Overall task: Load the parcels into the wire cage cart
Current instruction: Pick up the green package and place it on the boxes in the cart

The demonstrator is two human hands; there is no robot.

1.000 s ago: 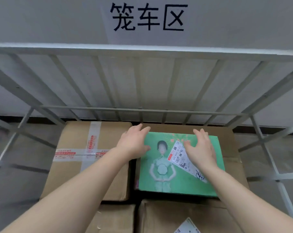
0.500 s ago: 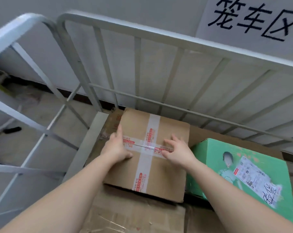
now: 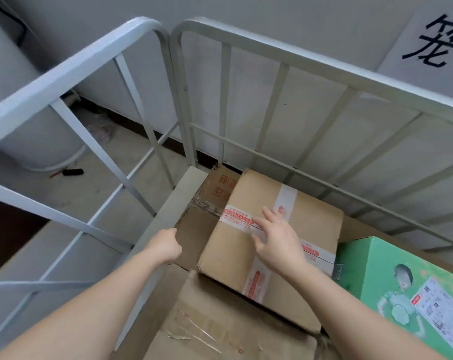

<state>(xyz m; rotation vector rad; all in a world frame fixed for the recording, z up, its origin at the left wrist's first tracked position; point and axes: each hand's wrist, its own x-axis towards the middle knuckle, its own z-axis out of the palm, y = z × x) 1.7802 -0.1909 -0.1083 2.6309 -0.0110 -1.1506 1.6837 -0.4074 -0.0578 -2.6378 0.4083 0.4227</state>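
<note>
Brown cardboard, crossed with white tape printed in red: the box (image 3: 269,229) lies flat inside the cart (image 3: 272,61), on top of other cartons (image 3: 209,331), towards the back left corner. It sits slightly askew, one tape strip running away towards the back rail and the other across; from this angle it looks nearly square, so its long axis is hard to judge. The right hand (image 3: 277,237) rests on its top, fingers spread and straight over the tape crossing. The left hand (image 3: 165,246) is curled at the left edge of the lower carton (image 3: 207,219); I cannot tell whether it grasps that edge. A green box (image 3: 407,289) with a printed figure and a shipping label stands just beside, to the right, cut off by the frame. Pale grey metal bars form the cart's sides. Beyond them are a grey concrete floor (image 3: 72,201), a grey wall, a white rounded tank (image 3: 20,113) and a small dark object (image 3: 73,172), too blurred to name. A wall sign (image 3: 433,40) with black characters is only partly in view
</note>
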